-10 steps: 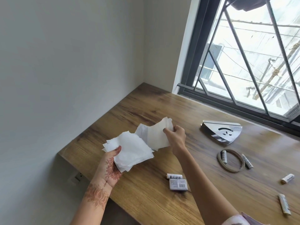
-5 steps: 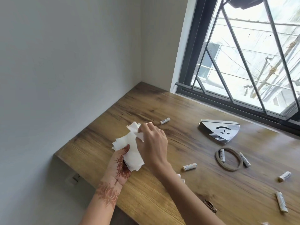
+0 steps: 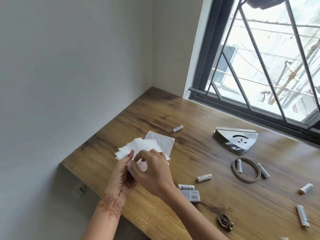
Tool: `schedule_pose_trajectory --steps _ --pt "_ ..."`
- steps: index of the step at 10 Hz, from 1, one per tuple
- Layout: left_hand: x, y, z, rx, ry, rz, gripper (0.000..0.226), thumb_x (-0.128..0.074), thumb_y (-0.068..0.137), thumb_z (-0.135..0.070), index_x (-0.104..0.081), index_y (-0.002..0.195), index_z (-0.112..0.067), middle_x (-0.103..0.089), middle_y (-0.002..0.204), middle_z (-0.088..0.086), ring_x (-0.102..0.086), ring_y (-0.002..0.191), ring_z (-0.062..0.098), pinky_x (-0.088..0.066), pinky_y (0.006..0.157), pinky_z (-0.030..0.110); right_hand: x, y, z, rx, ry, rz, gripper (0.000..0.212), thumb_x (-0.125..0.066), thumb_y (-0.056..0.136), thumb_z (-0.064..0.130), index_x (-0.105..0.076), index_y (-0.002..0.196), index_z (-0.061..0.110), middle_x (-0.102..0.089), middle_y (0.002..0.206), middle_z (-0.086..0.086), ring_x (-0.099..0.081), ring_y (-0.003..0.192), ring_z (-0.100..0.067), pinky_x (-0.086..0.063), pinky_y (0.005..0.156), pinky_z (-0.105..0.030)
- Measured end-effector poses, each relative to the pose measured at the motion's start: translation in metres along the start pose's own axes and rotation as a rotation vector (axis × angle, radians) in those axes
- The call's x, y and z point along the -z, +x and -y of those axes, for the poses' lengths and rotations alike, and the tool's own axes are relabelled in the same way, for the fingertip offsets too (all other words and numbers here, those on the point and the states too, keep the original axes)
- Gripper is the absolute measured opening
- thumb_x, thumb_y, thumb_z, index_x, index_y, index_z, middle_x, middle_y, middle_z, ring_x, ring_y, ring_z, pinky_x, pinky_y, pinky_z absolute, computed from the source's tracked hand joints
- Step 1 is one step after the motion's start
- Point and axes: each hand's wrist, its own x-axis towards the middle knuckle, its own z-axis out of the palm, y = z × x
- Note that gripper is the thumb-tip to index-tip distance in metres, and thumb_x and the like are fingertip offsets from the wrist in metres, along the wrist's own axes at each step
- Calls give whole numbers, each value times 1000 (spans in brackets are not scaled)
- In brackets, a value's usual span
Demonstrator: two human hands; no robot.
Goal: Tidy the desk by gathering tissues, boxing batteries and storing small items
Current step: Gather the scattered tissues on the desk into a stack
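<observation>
While the tissues (image 3: 147,147) sat fanned in a loose stack over the near left corner of the counter (image 3: 173,108), the left hand (image 3: 124,175) held them from below, palm up, its thumb pressed on the top sheet. The right hand (image 3: 152,172) lay across the near end of the stack, wrist bent, its fingers curled and pinching a sheet edge against the thumb, seemingly squaring the pile. Whether the far grey sheet rested on the wood or hung with the rest could not be told. The stack's corners pointed away from the person toward the window (image 3: 259,84). The metal holder (image 3: 237,139), the likely home for the stack, stood well apart to the right, beyond the right hand, so that hand was the nearer one for the carry across. Loose batteries (image 3: 204,177) lay scattered to the right, the nearest close to the small battery box (image 3: 191,194) beside the right forearm. Boxing them looked not yet begun.
</observation>
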Motion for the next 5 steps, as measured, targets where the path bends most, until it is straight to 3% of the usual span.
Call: schedule_pose_trajectory --steps 1,2,3,4,5 --pt "-23 -27 -7 -29 -51 -12 27 -48 92 -16 -59 113 -3 -72 81 8 -68 73 21 -56 67 32 9 18 -20 -147 109 -166 17 -57 88 32 -65 88 17 -67 89 6 -55 85 -9 -42 83 -30" --pt "-21 -26 -12 -49 -59 -113 26 -45 93 -12 -54 117 -6 -63 85 9 -61 74 21 -53 44 22 14 42 -64 -346 -17 -262 20 -55 89 30 -63 100 14 -66 103 0 -55 98 -17 -44 84 -34" --pt "-21 -25 -15 -40 35 -161 12 -43 94 -12 -53 98 -6 -54 82 7 -53 72 18 -48 36 18 14 55 -107 -477 -251 -142 37 -56 87 40 -57 112 12 -57 116 -6 -46 109 -24 -38 87 -35" --pt "-26 -25 -15 -70 16 -196 8 -43 94 -6 -49 99 -4 -54 83 6 -52 73 17 -46 33 17 10 58 -123 -487 -386 -66 44 -58 84 48 -57 107 12 -51 117 -6 -43 109 -25 -36 88 -35" --pt "-24 -28 -16 -67 -33 -159 10 -44 93 -6 -54 97 -8 -58 88 7 -56 79 20 -53 41 23 6 59 -125 -485 -390 -87 30 -58 85 39 -59 102 14 -50 114 -5 -42 109 -25 -34 89 -35"
